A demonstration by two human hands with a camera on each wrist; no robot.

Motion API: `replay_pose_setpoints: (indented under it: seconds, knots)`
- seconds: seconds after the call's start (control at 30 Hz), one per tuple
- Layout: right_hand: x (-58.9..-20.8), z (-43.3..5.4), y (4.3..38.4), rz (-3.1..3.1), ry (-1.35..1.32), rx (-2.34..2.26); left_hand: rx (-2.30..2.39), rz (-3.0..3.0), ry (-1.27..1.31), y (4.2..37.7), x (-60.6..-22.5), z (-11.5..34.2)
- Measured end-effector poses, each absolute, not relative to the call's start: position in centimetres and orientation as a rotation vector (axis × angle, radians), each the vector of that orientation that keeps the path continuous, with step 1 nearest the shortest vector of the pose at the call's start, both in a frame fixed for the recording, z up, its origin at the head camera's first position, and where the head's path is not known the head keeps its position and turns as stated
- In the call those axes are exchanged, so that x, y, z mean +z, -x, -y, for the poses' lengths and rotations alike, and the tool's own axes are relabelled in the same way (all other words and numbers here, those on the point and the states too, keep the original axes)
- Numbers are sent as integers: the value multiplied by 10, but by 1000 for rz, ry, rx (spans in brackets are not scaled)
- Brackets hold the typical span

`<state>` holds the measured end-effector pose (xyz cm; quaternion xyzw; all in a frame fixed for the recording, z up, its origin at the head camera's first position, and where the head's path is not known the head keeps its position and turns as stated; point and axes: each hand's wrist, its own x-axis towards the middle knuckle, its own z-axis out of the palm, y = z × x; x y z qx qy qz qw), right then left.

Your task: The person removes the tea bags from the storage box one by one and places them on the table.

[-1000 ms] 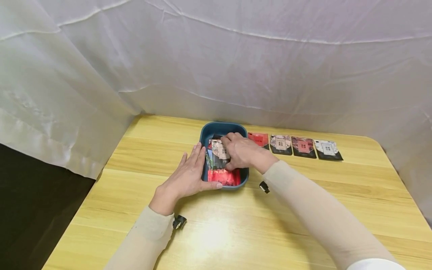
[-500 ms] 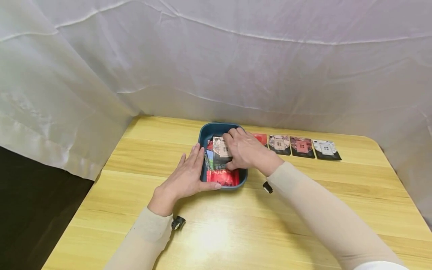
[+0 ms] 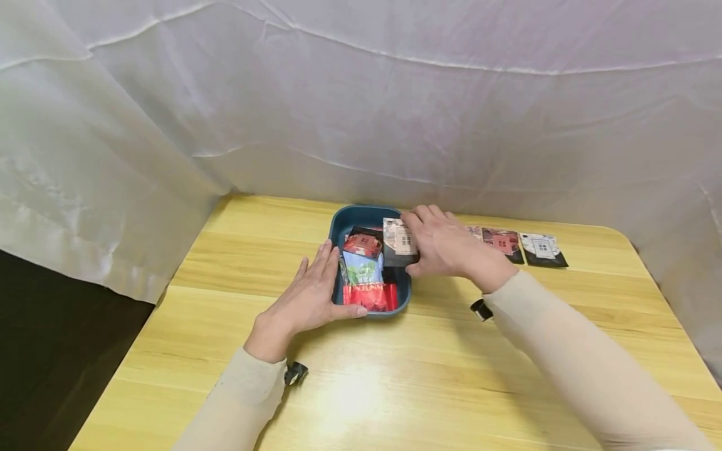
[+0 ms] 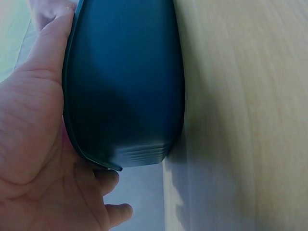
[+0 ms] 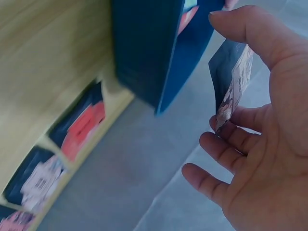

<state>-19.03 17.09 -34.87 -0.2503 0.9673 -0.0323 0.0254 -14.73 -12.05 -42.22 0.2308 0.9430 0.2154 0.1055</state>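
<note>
With the left hand resting straight-fingered against the blue bin and the right hand gripping the black floral sachet over the bin's right rim, carry it clear of that edge, holding lightly to avoid creasing.

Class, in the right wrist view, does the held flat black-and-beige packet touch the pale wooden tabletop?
No, the right hand holds the packet in the air, apart from the tabletop.

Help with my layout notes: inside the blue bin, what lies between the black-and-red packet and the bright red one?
A blue-and-green packet lies between them, as the head view shows.
</note>
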Motion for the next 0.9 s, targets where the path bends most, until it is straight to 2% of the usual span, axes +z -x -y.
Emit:
replay_pose_setpoints:
  seconds: [0.57,0.9]
  knots:
    - [-369,-304,173,-3087,593,-153,608,-2768,-668,148,-419,127]
    - [-368,-397,173,-2980,301,-49,592,-2757,-661,147,-417,134]
